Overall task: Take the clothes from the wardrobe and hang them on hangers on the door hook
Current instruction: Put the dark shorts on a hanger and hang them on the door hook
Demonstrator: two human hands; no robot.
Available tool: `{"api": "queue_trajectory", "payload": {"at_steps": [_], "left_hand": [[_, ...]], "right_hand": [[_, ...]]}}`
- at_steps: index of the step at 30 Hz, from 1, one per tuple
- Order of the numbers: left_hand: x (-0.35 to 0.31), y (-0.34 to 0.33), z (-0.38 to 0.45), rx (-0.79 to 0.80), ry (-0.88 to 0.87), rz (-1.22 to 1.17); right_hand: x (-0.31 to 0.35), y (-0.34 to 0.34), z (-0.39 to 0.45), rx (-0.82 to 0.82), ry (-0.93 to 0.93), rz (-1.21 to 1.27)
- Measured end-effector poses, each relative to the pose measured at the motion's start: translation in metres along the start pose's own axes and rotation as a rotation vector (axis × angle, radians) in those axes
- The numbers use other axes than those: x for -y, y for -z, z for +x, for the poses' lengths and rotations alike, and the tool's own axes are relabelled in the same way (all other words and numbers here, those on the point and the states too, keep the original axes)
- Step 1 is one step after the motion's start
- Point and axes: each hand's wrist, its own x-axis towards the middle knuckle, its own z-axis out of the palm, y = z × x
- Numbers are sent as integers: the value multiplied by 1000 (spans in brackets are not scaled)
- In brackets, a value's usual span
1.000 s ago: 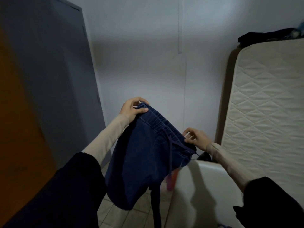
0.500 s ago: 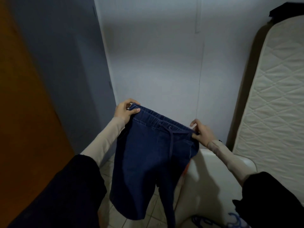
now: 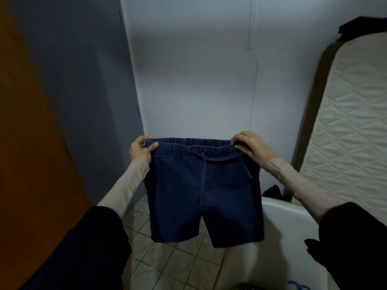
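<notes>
since a second ago i've squared the shorts (image 3: pixel 204 191) flat mid-frame; left hand (image 3: pixel 140 151) and right hand (image 3: pixel 252 147) pinch the waistband, which could slip free.

Shorts (image 3: pixel 206 191): dark blue denim-like cloth, matt, gathered elastic waistband, cord drawstring. Sleeves (image 3: pixel 127 185): beige knit cloth, smooth, under black cloth. Mattress (image 3: pixel 347 126): cream quilted fabric, diamond stitching. Floor (image 3: pixel 180 266): pale tiles, slight sheen. Wall (image 3: pixel 199 80): smooth matt paint. Chair (image 3: pixel 293 237): white smooth plastic.
</notes>
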Motion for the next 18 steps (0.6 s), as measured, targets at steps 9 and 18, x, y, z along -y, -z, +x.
{"api": "queue_trajectory", "payload": {"at_steps": [9,18], "left_hand": [[-49,-16,12,53,-211,24],[-4,-39,-29,154,-131,80]], "right_hand": [[-13,13,-13,-136,-146,65],[-23,-16,-53,-44,-359,126]]}}
